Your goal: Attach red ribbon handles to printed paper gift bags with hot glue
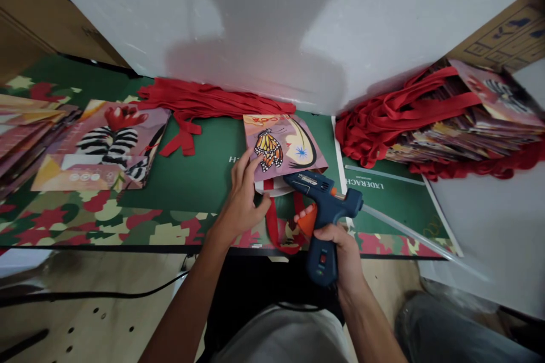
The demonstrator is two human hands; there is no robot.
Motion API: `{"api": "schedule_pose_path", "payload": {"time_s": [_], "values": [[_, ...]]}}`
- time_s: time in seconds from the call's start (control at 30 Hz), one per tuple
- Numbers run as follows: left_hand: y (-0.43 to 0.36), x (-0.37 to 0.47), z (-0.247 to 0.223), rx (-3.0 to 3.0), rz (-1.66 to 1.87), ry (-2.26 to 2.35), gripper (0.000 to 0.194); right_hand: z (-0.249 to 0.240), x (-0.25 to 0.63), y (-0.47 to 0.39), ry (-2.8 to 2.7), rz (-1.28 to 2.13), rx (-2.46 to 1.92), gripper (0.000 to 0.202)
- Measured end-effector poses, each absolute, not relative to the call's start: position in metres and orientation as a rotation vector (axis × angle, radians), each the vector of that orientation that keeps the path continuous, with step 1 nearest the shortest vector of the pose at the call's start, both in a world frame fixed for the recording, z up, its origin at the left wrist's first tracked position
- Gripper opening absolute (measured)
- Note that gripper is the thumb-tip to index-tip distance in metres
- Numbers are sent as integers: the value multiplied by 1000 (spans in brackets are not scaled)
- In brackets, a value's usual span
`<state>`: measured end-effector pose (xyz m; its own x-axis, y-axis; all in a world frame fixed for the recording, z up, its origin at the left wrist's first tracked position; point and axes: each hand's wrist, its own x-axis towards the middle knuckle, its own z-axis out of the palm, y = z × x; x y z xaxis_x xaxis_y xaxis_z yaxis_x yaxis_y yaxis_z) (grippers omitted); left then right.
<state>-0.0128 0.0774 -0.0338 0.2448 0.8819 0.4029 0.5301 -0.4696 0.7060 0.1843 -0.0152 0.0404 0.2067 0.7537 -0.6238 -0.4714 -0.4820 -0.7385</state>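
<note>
The glue gun (pixel 330 204) is being clenched in the right hand (pixel 346 252), while the paper bag (pixel 283 150) is being steadied, apparently for the nozzle, by the left hand (pixel 242 207), pinch unclear.

Moderate, cool light is falling from above, casting soft shadows on the pale wall (pixel 272 28), while dark corners are stretching and the glue stick's far end (pixel 472 269) is blurring.

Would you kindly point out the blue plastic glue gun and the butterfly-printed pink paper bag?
Blue plastic glue gun (pixel 322 271): head view, on the handle's lower end.
Butterfly-printed pink paper bag (pixel 272 149): head view, on the orange butterfly.
</note>
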Motion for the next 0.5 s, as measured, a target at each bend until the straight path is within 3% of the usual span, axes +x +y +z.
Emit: {"api": "schedule_pose_path", "payload": {"time_s": [0.2,0.5], "values": [[78,-14,-35,2086,1148,1260,83,31,192,-16,-359,1536,-1747,37],[79,-14,-34,2077,1164,1250,87,19,210,-21,-407,1521,-1855,40]]}}
